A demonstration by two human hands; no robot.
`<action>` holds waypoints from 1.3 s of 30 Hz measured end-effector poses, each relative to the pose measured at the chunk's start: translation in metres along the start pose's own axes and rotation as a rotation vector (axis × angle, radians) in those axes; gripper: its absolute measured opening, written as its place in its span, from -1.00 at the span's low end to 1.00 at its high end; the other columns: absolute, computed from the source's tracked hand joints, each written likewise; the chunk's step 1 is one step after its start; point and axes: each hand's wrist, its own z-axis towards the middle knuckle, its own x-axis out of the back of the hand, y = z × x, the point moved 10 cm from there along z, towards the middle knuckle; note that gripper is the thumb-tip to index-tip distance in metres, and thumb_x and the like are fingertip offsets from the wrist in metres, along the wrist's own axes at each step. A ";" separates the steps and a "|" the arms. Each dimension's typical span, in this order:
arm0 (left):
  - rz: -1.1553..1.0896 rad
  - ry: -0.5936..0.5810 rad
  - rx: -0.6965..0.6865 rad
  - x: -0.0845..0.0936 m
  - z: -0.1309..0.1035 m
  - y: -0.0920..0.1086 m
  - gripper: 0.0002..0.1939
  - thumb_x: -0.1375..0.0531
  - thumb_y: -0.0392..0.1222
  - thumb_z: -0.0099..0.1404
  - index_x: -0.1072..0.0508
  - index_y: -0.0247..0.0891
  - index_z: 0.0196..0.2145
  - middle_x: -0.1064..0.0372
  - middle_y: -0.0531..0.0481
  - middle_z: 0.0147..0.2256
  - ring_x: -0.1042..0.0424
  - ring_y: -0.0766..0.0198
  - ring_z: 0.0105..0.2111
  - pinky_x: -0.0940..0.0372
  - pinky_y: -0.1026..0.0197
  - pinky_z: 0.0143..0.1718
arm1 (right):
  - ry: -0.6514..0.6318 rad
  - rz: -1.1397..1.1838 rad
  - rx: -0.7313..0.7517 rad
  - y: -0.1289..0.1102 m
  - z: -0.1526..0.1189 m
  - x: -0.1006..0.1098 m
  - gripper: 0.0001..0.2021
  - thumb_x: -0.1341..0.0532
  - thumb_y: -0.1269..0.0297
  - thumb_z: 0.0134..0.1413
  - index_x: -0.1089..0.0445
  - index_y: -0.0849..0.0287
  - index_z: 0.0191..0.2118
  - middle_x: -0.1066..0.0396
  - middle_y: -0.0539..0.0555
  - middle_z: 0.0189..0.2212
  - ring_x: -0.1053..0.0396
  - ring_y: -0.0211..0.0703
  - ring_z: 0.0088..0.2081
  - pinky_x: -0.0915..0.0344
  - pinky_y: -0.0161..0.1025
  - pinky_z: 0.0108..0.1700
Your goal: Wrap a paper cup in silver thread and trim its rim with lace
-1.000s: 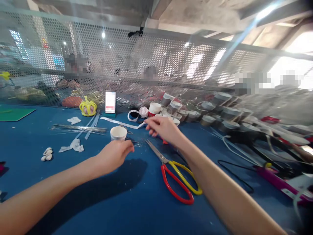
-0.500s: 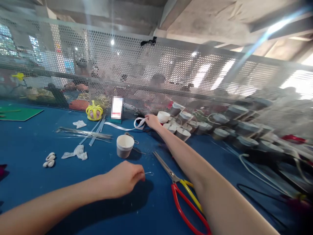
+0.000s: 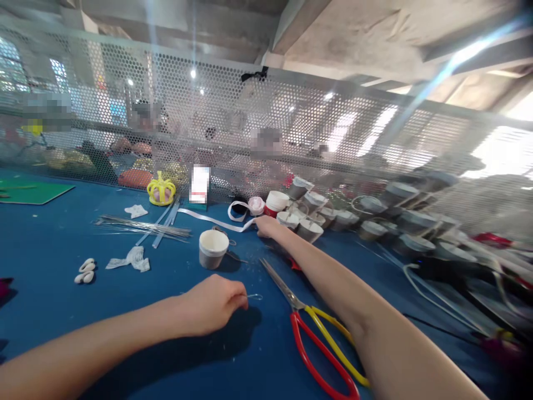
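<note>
Low over the blue table, my left hand [image 3: 220, 303] is closed in a pinch on a thin wire loop [image 3: 255, 297] that pokes out past its fingertips. My right hand [image 3: 266, 226] reaches far forward, its fingers closed at the end of a white ribbon [image 3: 212, 220]. The ribbon runs left across the table and curls up in a loop beside a pale pink flower [image 3: 256, 205]. Between my hands stands a small white and grey cup [image 3: 213, 248]. Scissors with red and yellow handles [image 3: 297, 303] lie open beside my right forearm.
Many small cups [image 3: 310, 229] are piled at the right. Thin wires [image 3: 145, 226], white scraps [image 3: 135, 259] and a yellow crown-shaped piece [image 3: 161, 189] lie left. A phone [image 3: 199, 184] leans near the perforated screen [image 3: 225, 128]. People are behind it.
My right hand has moved down and slightly right, with the ribbon's end at its fingers. The pink flower is now uncovered. My left hand has stayed nearly still.
</note>
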 end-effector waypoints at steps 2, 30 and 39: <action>0.009 0.002 -0.003 0.000 0.000 0.000 -0.73 0.05 -0.26 0.26 -0.44 -0.30 -0.37 -0.36 0.00 -0.54 -0.26 0.35 -0.56 -0.13 0.36 -0.54 | 0.033 -0.023 0.013 0.004 -0.004 0.011 -0.71 -0.12 0.25 0.14 -0.26 0.19 -0.02 -0.29 0.13 -0.06 -0.33 -0.12 -0.14 -0.32 -0.07 -0.15; -0.079 0.143 0.014 0.018 0.000 -0.010 -0.76 -0.03 -0.12 0.20 -0.38 -0.33 -0.43 -0.25 0.06 -0.57 -0.17 0.37 -0.56 -0.04 0.33 -0.54 | 0.188 -0.249 0.156 -0.004 -0.095 0.124 -0.78 -0.18 0.29 0.06 -0.39 0.23 -0.15 -0.42 0.14 -0.21 -0.37 -0.06 -0.18 -0.29 -0.12 -0.19; -0.253 0.439 0.002 0.062 -0.006 -0.008 -0.54 -0.15 -0.05 0.11 -0.20 -0.28 -0.07 -0.14 0.19 -0.62 -0.16 0.38 -0.60 -0.04 0.32 -0.52 | 0.346 0.169 0.262 -0.009 -0.187 0.111 -0.76 -0.09 0.38 0.04 -0.47 0.16 -0.20 -0.49 0.01 -0.39 -0.39 -0.24 -0.38 -0.20 -0.38 -0.35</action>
